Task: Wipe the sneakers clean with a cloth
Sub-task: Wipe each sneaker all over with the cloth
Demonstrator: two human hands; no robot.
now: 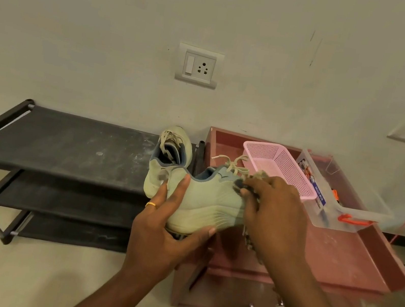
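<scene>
The left hand (169, 231) clasps the pale green mesh sneaker (209, 202) by heel and sole, lifted just off the right end of the black fabric shoe rack (63, 146), probably to steady it. The right hand (271, 213) grips a bunched dark grey cloth (240, 185) against the sneaker's side below the laces. The matching second sneaker (167, 163) rests at the top shelf's right edge.

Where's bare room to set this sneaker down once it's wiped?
Widest bare patch: the shoe rack's top shelf, left of the other sneaker. Also the front strip of the pink cabinet top, before the clear box. Its back is crowded: pink basket and that box.
</scene>
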